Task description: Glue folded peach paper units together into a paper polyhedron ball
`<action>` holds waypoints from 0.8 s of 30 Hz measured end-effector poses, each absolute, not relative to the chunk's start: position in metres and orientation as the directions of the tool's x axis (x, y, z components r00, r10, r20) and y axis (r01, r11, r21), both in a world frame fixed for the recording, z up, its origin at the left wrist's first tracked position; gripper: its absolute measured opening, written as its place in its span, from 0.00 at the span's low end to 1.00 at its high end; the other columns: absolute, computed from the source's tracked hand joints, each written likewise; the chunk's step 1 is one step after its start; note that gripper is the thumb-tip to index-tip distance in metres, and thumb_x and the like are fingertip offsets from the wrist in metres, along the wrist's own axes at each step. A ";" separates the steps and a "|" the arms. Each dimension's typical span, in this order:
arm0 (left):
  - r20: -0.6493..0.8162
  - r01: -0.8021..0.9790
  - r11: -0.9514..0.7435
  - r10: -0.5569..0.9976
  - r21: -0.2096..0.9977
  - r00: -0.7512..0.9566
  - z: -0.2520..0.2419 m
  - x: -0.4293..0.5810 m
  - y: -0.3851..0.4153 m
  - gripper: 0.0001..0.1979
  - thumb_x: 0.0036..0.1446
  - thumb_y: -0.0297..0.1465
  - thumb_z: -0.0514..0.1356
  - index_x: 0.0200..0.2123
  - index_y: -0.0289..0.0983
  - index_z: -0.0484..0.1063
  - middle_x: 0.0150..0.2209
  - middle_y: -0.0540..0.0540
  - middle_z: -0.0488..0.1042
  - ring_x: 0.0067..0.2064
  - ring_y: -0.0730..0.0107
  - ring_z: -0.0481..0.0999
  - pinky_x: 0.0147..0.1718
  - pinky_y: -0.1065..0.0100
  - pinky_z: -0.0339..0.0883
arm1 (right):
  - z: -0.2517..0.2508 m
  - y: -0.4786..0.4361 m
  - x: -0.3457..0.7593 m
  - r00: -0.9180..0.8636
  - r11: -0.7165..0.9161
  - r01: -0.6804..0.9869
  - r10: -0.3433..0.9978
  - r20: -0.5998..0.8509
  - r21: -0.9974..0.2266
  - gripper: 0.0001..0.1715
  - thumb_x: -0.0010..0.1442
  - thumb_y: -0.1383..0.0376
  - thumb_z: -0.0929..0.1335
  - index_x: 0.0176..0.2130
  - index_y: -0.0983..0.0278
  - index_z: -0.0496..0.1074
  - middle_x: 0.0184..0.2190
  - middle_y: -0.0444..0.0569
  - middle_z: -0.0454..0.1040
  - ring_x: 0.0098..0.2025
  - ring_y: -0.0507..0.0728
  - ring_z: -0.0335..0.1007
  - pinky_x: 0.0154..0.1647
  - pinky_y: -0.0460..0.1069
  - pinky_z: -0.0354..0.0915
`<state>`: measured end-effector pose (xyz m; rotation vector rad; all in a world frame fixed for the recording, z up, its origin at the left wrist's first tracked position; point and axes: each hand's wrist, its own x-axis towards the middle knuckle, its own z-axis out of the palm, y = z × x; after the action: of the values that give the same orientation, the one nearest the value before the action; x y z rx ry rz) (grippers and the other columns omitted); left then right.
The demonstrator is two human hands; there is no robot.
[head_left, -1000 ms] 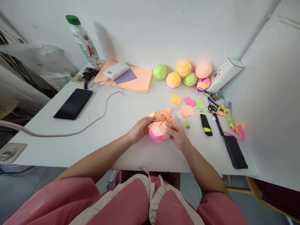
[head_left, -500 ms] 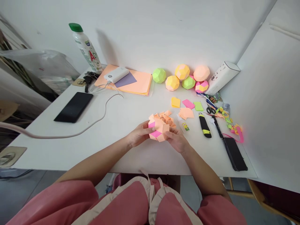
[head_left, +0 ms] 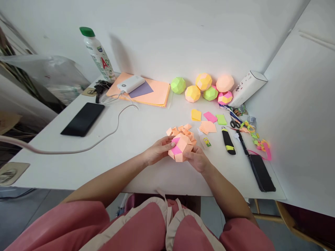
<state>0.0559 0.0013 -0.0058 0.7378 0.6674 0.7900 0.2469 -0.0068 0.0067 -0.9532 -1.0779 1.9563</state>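
Observation:
Both hands hold a half-built paper ball point(head_left: 180, 147) of orange and pink folded pieces just above the white table point(head_left: 146, 122). My left hand point(head_left: 157, 150) cups its left side with the fingers curled round it. My right hand point(head_left: 198, 159) grips its right and lower side. Right behind the ball lies a heap of folded orange paper pieces point(head_left: 183, 131).
Several finished paper balls point(head_left: 204, 87) sit by the back wall beside a white box point(head_left: 248, 88). Sticky-note pads point(head_left: 209, 118), a highlighter point(head_left: 228, 141), scissors point(head_left: 235, 123) and a dark phone point(head_left: 261, 172) lie to the right. A phone point(head_left: 82, 119), cable, power bank point(head_left: 130, 83), paper stack and bottle point(head_left: 98, 55) stand left.
The ball has been lifted slightly and turned in my hands, so the pink facet now faces up and left. Both hands kept their hold.

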 end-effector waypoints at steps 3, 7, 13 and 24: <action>-0.250 -0.381 0.526 0.778 0.760 0.576 -0.006 0.057 0.001 0.25 0.52 0.41 0.64 0.51 0.36 0.68 0.50 0.35 0.73 0.46 0.56 0.74 0.44 0.57 0.67 | 0.005 -0.007 0.249 -0.476 -0.381 -0.215 0.845 -0.244 -0.899 0.20 0.44 0.56 0.76 0.38 0.61 0.78 0.37 0.50 0.77 0.42 0.59 0.71 0.44 0.54 0.65; -0.266 -0.374 0.549 0.763 0.747 0.588 -0.005 0.057 0.001 0.25 0.50 0.40 0.66 0.50 0.36 0.69 0.48 0.37 0.73 0.46 0.56 0.74 0.45 0.56 0.67 | 0.004 -0.007 0.249 -0.509 -0.372 -0.206 0.831 -0.225 -0.905 0.22 0.46 0.56 0.75 0.42 0.59 0.77 0.39 0.50 0.77 0.44 0.59 0.70 0.46 0.54 0.65; -0.265 -0.384 0.570 0.748 0.727 0.609 -0.003 0.056 0.001 0.24 0.50 0.38 0.66 0.49 0.36 0.69 0.48 0.37 0.74 0.47 0.56 0.74 0.45 0.56 0.66 | 0.002 -0.007 0.250 -0.512 -0.349 -0.222 0.836 -0.195 -0.911 0.20 0.49 0.57 0.74 0.42 0.58 0.77 0.39 0.49 0.77 0.44 0.58 0.70 0.47 0.54 0.65; -0.226 -0.456 0.459 0.849 0.763 0.478 -0.003 0.057 0.003 0.22 0.51 0.42 0.65 0.46 0.35 0.72 0.46 0.38 0.75 0.47 0.55 0.73 0.45 0.58 0.64 | 0.013 -0.007 0.249 -0.583 -0.375 0.033 0.746 -0.322 -0.927 0.12 0.41 0.62 0.75 0.27 0.66 0.73 0.26 0.45 0.71 0.32 0.53 0.65 0.33 0.49 0.63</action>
<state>0.0567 0.0029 -0.0034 0.6894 0.6576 0.8780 0.2489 -0.0073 0.0130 -1.0564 -1.3761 2.0042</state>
